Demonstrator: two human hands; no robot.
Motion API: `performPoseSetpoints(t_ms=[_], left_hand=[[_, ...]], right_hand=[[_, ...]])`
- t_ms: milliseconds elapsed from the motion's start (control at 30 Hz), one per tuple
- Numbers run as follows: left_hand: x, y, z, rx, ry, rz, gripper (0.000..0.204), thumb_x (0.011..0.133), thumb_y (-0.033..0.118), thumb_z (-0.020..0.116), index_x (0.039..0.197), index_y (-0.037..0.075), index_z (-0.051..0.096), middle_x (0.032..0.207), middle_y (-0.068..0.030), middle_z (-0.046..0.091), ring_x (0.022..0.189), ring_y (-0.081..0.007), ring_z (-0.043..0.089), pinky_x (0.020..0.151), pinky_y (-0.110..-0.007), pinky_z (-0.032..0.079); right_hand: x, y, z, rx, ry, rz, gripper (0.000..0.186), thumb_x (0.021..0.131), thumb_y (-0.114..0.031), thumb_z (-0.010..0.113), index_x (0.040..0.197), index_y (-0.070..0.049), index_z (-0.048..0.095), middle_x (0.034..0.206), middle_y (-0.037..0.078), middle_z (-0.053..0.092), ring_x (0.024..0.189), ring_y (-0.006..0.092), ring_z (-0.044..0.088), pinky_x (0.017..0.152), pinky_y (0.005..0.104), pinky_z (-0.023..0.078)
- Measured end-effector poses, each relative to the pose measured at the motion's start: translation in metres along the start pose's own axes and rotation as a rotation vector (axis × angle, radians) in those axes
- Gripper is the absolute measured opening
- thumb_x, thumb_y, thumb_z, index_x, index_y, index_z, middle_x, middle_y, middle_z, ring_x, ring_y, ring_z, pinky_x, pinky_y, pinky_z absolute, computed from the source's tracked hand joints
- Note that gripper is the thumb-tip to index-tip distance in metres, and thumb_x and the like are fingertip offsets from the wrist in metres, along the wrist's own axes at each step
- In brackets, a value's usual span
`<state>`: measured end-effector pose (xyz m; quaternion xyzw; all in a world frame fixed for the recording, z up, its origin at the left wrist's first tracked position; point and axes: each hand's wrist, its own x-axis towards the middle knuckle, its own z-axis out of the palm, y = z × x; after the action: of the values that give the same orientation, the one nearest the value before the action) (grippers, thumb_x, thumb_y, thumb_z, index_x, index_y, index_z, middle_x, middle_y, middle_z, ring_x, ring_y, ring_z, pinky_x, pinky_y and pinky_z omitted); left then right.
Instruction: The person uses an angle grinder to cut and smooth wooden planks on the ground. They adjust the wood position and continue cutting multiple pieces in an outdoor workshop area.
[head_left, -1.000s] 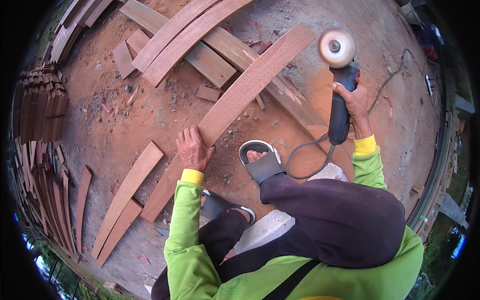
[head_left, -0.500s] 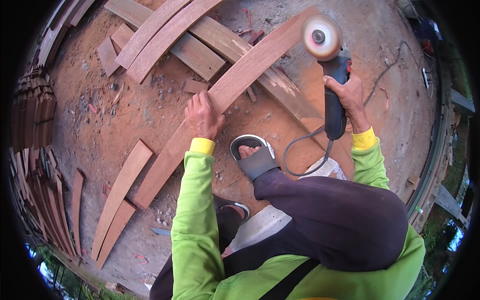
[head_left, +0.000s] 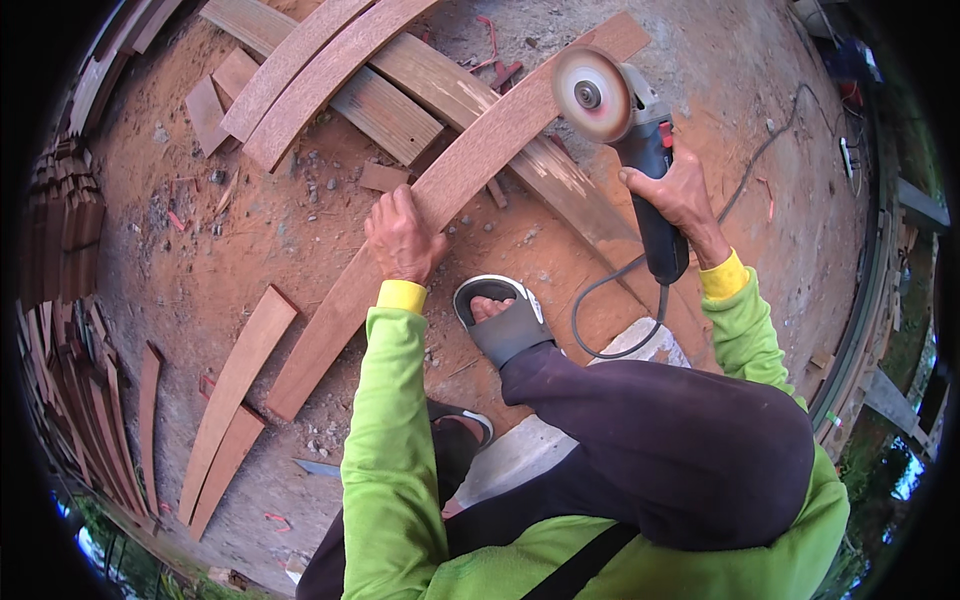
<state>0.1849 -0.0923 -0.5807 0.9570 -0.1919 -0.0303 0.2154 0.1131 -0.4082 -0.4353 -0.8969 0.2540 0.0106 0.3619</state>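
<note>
My left hand (head_left: 404, 236) grips a long curved wooden plank (head_left: 480, 165) near its middle, fingers wrapped over the edge. The plank slants from the lower left to the upper right and crosses a straight timber beam (head_left: 570, 190). My right hand (head_left: 682, 195) is closed around the dark body of an angle grinder (head_left: 657, 225). Its round disc (head_left: 592, 95) is in front of the plank's far end; whether it touches the wood I cannot tell. A dark cord (head_left: 578, 325) loops from the grinder's lower end.
Two curved planks (head_left: 335, 75) lie across the beams at the upper left. More curved pieces (head_left: 235, 375) lie at the lower left, near stacked wood (head_left: 65, 220). A sandaled foot (head_left: 500, 312) and a pale block (head_left: 645, 345) are beside the plank. The cord trails over dusty ground.
The angle grinder has moved left and slightly down in my right hand, its disc now over the plank's edge. My left hand keeps its grip on the plank.
</note>
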Motion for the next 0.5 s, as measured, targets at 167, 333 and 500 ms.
performPoseSetpoints(t_ms=[167, 333, 500], left_hand=[[0.003, 0.002, 0.000, -0.026, -0.022, -0.034, 0.063, 0.055, 0.014, 0.074, 0.115, 0.006, 0.054, 0.102, -0.0128, 0.057, 0.098, -0.0336, 0.056, 0.084, -0.043, 0.044], [0.003, 0.000, 0.003, 0.000, -0.015, -0.039, 0.064, 0.055, 0.015, 0.075, 0.115, 0.007, 0.054, 0.102, -0.0121, 0.057, 0.098, -0.0327, 0.056, 0.083, -0.043, 0.045], [0.002, 0.002, 0.002, -0.009, -0.021, -0.042, 0.066, 0.053, 0.015, 0.075, 0.116, 0.008, 0.054, 0.102, -0.0112, 0.057, 0.097, -0.0323, 0.056, 0.082, -0.043, 0.045]], right_hand=[[0.008, 0.002, -0.003, -0.114, -0.046, -0.050, 0.052, 0.068, -0.024, 0.078, 0.107, 0.003, 0.060, 0.087, 0.012, 0.066, 0.076, 0.0202, 0.063, 0.071, 0.0346, 0.053], [0.014, 0.003, -0.003, -0.189, -0.099, -0.092, 0.057, 0.067, -0.024, 0.078, 0.114, 0.002, 0.059, 0.092, 0.014, 0.067, 0.081, 0.0221, 0.064, 0.077, 0.0357, 0.053], [0.014, 0.010, -0.003, -0.216, -0.093, -0.187, 0.055, 0.065, -0.023, 0.076, 0.107, 0.007, 0.056, 0.086, 0.020, 0.066, 0.076, 0.0291, 0.067, 0.071, 0.0378, 0.054]])
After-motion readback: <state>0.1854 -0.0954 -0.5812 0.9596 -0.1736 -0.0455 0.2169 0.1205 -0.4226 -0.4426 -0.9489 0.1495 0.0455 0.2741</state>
